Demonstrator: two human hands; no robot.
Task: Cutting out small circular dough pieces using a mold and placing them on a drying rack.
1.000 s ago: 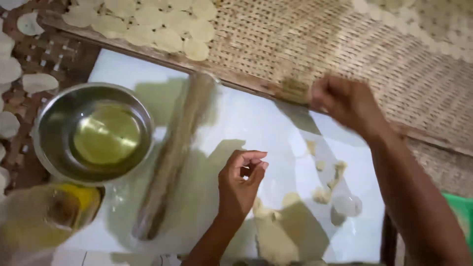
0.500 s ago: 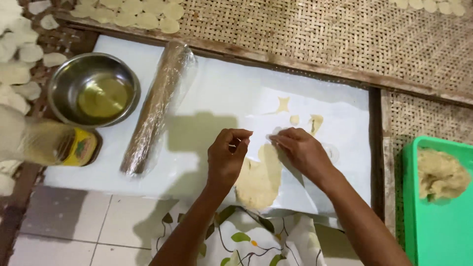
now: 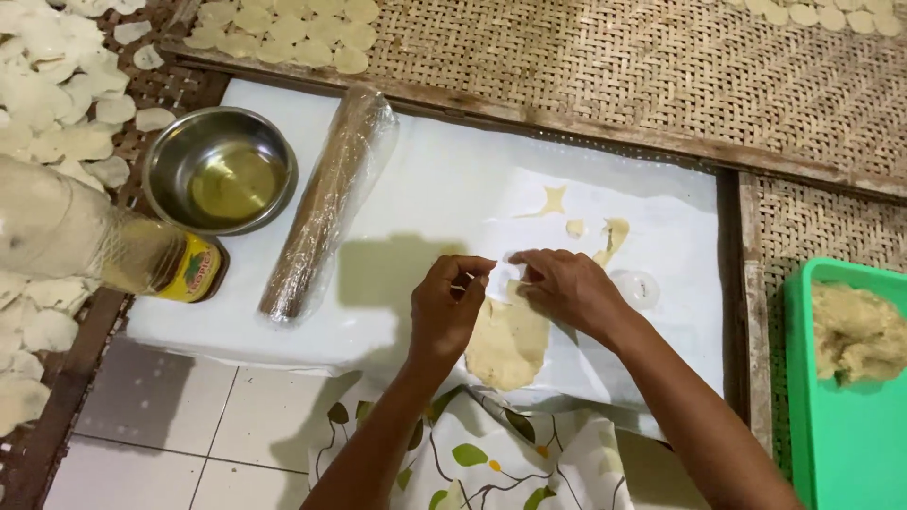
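Both forearms are reaching in from the near edge. The left hand (image 3: 446, 307) and right hand (image 3: 565, 288) are bending down, fingers pinching together on the flattened dough sheet (image 3: 508, 342) lying near the white board's (image 3: 425, 189) near edge.

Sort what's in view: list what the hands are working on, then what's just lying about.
In hand:
left hand
right hand
flattened dough sheet
white plastic sheet

Lying about:
wrapped rolling pin
steel bowl of oil
bottle
green tub of dough
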